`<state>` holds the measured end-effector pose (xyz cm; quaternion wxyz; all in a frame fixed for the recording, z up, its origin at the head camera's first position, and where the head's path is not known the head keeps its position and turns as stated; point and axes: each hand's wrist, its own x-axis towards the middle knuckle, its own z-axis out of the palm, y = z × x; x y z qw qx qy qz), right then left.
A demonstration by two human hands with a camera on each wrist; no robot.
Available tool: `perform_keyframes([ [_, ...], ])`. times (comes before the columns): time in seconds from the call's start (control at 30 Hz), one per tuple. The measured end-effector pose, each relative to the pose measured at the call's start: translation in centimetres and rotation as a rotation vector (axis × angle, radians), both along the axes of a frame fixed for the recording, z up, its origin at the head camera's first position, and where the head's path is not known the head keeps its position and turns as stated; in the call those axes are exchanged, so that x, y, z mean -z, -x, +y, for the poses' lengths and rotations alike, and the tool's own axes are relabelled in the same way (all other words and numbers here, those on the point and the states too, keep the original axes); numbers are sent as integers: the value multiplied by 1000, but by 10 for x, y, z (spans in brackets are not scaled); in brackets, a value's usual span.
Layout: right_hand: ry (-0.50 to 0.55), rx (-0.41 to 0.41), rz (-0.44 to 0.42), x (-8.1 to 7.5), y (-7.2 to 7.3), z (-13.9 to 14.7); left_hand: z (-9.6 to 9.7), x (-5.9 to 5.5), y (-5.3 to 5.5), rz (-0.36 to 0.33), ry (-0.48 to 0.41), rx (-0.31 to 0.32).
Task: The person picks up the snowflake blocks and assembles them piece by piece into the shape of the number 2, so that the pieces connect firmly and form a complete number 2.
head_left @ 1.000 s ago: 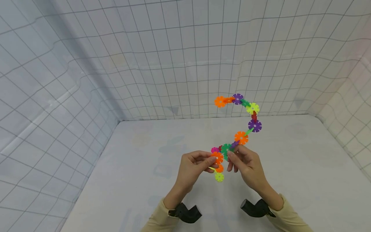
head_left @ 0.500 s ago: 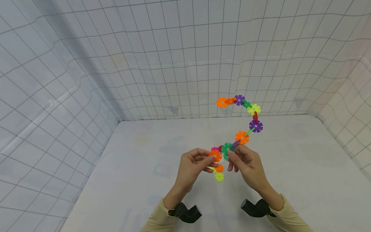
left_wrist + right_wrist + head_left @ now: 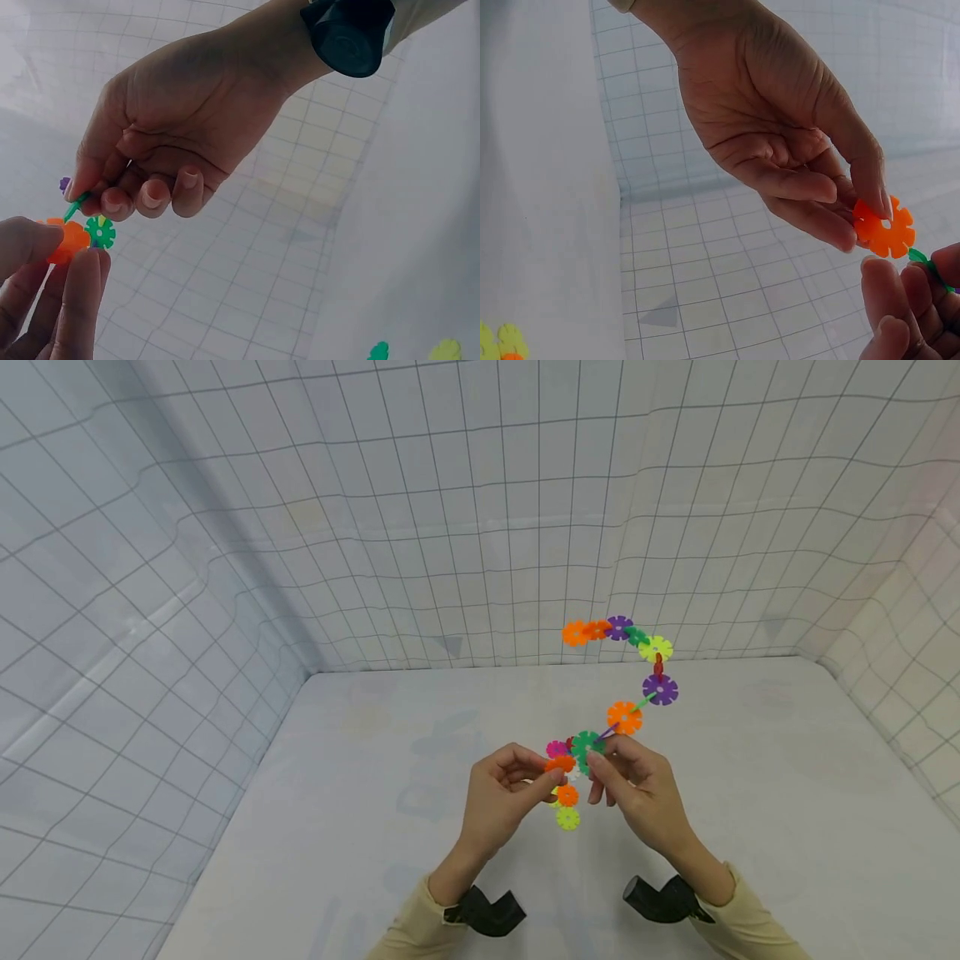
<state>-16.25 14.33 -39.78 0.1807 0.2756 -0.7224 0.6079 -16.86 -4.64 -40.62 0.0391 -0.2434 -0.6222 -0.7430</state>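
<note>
Above the white bench (image 3: 360, 777), both hands are close together over small slotted discs. The left hand (image 3: 497, 797) pinches an orange disc (image 3: 559, 763) between thumb and fingers; in the head view it is tilted, seen nearly edge-on. The right hand (image 3: 643, 792) pinches a green disc (image 3: 585, 744), its fingers narrow on it. That green disc is the near end of a chain (image 3: 664, 695), which runs away from the person, leans right, then curves back leftward through purple, orange, yellow, red and green pieces to an orange end disc (image 3: 573, 640). The two pinched discs meet or nearly meet at their edges; whether their slots are joined, I cannot tell.

Just beyond the pinched discs show a pink disc (image 3: 554, 749) and a red piece (image 3: 570, 742), both partly hidden. Nearer the person, between the hands, are a loose orange disc (image 3: 567, 802) and, just below it, a yellow disc (image 3: 567, 824). A black camera sits on each wrist, left (image 3: 491, 914) and right (image 3: 662, 900). Behind the bench rises a gridded sheet (image 3: 517, 518).
</note>
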Motion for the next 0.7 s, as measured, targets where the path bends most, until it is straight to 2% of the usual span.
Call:
perform_keyframes([
  [0.07, -2, -5, 4, 0, 0, 0, 1, 2, 1, 80, 29, -54],
  [0.13, -7, -7, 4, 1, 0, -1, 2, 5, 2, 190, 68, -129],
  [0.27, -25, 5, -7, 2, 0, -2, 5, 10, 6, 449, 135, -279],
  [0.3, -27, 7, -12, 2, 0, -2, 5, 11, 7, 512, 142, -303],
  [0.37, -27, 11, -20, 3, -1, -3, 6, 12, 7, 596, 154, -334],
  [0.43, -20, 8, -25, 3, -1, -2, 7, 12, 7, 642, 166, -349],
  [0.5, -14, 6, -26, 2, -1, -2, 7, 12, 6, 660, 176, -352],
  [0.7, -14, 18, -24, 1, -2, -2, 9, 11, 3, 655, 194, -343],
])
